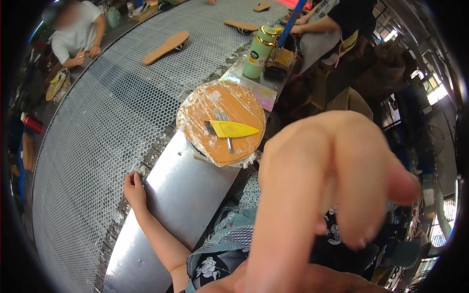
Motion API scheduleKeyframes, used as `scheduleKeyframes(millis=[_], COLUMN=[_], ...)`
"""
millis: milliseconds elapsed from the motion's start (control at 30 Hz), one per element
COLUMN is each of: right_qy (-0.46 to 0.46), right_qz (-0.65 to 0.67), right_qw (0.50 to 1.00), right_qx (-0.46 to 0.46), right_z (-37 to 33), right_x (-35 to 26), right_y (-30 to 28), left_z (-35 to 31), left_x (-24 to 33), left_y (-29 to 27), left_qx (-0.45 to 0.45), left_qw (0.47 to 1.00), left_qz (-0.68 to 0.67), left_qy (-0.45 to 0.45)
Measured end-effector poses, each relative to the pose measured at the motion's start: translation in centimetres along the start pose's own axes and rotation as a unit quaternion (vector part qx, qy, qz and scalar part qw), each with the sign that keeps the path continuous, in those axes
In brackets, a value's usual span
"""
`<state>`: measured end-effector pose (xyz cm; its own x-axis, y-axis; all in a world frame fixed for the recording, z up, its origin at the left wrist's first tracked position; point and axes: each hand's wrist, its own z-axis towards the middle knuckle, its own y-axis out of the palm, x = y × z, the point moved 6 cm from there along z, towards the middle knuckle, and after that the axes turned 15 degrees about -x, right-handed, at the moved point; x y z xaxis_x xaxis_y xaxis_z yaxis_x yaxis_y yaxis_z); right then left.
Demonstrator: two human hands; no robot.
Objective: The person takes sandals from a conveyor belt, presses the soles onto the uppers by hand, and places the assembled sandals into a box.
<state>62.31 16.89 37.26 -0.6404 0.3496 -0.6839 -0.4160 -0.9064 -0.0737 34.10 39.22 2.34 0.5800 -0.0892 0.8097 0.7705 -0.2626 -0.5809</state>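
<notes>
My right hand [332, 166] looms large and somewhat blurred close to the camera, its fingers bent downward and apart, with nothing visible in them. At the edge of the mesh conveyor [97, 161], beside a smooth metal ledge [171, 190], rests my left hand [134, 189]. Its fingers are loosely bent and hold nothing I can see. Ahead of both hands is a round tan board [205, 105] wrapped in clear plastic film. A yellow-handled brush [234, 129] with dark bristles lies on it, across a thin metal tool [230, 145].
Behind the board stands a green flask [260, 53] with a gold-trimmed lid. Tan shoe soles [167, 47] lie on the mesh. A person [78, 34] in white sits at the far left; another person's arm [317, 25] reaches in at the upper right, near a blue post [291, 22].
</notes>
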Motion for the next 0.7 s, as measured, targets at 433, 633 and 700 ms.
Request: scheduleKeyframes(millis=[433, 633, 700], right_qy=[-0.039, -0.044, -0.055], right_qz=[-0.018, -0.044, -0.042], right_qw=[0.998, 0.996, 0.996], right_qx=[0.044, 0.057, 0.057], right_z=[-7.4, -9.2, -8.9], right_x=[-1.8, -4.1, -3.0], right_y=[-2.9, -2.3, -3.8], left_z=[3.9, 4.8, 4.8], left_x=[-4.4, -0.9, -2.3], left_y=[1.4, 3.1, 2.6], left_qx=[0.041, 0.036, 0.034], left_qw=[0.997, 0.997, 0.997], left_qz=[0.008, 0.043, 0.037], left_qy=[-0.071, -0.046, -0.055])
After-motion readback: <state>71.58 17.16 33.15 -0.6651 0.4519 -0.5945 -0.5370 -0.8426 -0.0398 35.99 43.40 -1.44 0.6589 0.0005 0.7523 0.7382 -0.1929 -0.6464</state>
